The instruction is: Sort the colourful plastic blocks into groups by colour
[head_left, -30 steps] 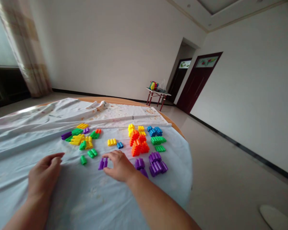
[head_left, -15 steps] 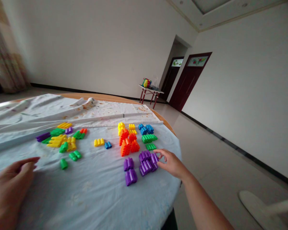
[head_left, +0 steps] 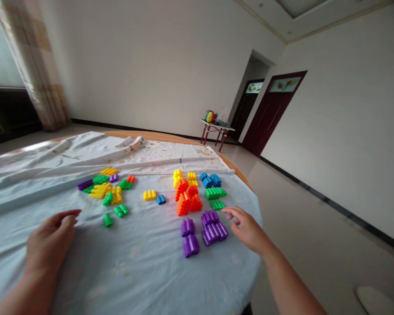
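So my right hand (head_left: 248, 229) is loosely curled, fingers parted, just beside the purple blocks (head_left: 214, 233) near the right edge of the pale blue cloth (head_left: 134, 275), orange blocks (head_left: 184, 204) behind them. My left hand (head_left: 51, 240) is near a lone green block (head_left: 108, 220); can't tell if its fingertips touch.

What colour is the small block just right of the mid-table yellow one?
Blue; the small block shows in the head view.
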Tool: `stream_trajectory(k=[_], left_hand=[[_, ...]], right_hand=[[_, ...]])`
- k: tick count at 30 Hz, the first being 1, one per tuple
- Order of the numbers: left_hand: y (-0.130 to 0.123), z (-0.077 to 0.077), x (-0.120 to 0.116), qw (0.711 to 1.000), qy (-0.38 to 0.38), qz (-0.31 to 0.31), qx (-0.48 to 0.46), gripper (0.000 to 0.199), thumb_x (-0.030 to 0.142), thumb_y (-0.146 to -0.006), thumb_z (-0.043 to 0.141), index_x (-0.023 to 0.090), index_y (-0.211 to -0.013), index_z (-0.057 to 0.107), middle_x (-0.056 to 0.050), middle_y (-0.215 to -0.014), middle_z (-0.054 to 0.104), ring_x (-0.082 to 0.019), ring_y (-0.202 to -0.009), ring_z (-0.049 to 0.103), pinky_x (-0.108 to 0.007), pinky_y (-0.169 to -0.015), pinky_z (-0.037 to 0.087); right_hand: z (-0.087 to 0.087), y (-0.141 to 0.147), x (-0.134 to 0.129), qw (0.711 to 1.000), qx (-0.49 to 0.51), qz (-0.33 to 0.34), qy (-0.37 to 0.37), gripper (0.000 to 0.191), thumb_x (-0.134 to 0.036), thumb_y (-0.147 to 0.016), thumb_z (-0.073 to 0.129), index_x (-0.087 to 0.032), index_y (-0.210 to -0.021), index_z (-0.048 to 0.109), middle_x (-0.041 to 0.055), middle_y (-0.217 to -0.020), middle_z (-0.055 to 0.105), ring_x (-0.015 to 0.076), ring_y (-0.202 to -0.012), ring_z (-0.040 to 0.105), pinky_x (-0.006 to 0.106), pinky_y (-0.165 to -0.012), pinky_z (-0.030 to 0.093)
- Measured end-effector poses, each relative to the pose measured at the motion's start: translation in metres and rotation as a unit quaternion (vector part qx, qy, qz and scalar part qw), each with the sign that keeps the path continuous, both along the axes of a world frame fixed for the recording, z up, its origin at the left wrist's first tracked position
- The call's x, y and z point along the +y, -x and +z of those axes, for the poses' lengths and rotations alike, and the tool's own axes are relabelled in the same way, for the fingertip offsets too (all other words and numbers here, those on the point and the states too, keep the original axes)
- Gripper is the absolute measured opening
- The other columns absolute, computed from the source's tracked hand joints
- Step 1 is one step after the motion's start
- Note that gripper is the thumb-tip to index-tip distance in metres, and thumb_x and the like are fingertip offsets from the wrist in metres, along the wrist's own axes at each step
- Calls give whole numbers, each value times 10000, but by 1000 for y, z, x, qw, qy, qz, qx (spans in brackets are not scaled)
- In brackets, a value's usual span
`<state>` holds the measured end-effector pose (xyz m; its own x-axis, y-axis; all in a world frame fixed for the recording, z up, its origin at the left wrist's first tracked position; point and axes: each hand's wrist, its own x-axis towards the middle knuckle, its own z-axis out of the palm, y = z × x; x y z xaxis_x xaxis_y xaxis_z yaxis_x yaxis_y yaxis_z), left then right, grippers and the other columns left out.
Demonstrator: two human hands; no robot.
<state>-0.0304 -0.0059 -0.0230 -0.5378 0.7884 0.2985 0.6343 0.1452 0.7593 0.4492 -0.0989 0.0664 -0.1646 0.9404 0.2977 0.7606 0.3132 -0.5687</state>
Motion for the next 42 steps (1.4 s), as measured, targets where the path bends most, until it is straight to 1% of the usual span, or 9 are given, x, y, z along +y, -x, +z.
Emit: stream_trajectory(k=[3,7,11,16,20,24,30,34,42], left_hand=[[-8,14,-6,997,35,-10,-74,386,340,-719,460,176,-1002,667,-43,-791,685,-223,-805,639,-270,-676,451],[-12,23,-9,996,40,-12,-78,381,332,-729,451,166,-995,666,-44,-785,676,-232,-827,631,-285,-705,442],[-13,24,-10,996,37,-20,-76,382,341,-738,440,162,-988,666,-51,-770,669,-230,-814,626,-286,-695,437],[-17,25,-11,997,36,-23,-65,387,357,-752,414,166,-974,666,-74,-855,664,-232,-847,611,-295,-729,429],[-16,24,-11,997,31,-27,-58,382,358,-753,404,170,-962,663,-73,-890,656,-225,-855,599,-289,-738,422],[-15,23,-11,997,33,-30,-59,377,361,-760,404,173,-961,661,-68,-893,650,-223,-854,591,-286,-728,418],[-18,23,-11,997,35,-28,-64,362,334,-783,403,166,-983,653,-74,-942,646,-212,-894,579,-286,-779,409],[-19,25,-13,997,38,-29,-65,360,328,-789,405,163,-992,653,-72,-943,641,-206,-895,574,-284,-788,403],[-21,31,-15,996,50,-27,-64,366,322,-788,404,158,-1003,651,-76,-933,644,-207,-870,580,-285,-770,407]], right_hand=[[20,37,10,999,7,36,-31,387,-83,-783,438,-214,-1106,606,54,-1060,609,152,-919,582,303,-843,471],[33,112,40,993,-3,118,-29,331,-108,-791,487,-212,-1076,618,38,-1049,625,148,-950,581,292,-892,446],[15,182,91,991,-58,122,-1,381,-123,-760,541,-195,-1132,583,62,-1121,613,177,-1060,543,316,-944,412],[-11,239,141,982,-162,13,93,419,-247,-797,518,-240,-1216,525,61,-1259,543,255,-1184,449,426,-944,392],[-22,251,152,972,-189,-38,138,374,-302,-807,508,-219,-1169,554,95,-1245,549,302,-1185,443,482,-921,388],[-30,253,142,968,-193,-51,154,342,-323,-815,490,-212,-1127,578,107,-1202,579,309,-1137,490,475,-874,420],[-33,249,126,973,-178,71,128,354,-212,-825,462,-221,-1155,590,82,-1160,623,222,-1106,545,342,-894,429],[-23,242,134,975,-174,62,121,434,-128,-816,436,-217,-1225,549,74,-1220,595,192,-1138,535,302,-909,423],[-26,259,129,966,-215,71,125,410,-279,-718,616,-258,-1127,609,63,-1151,629,258,-1092,558,390,-891,447]])
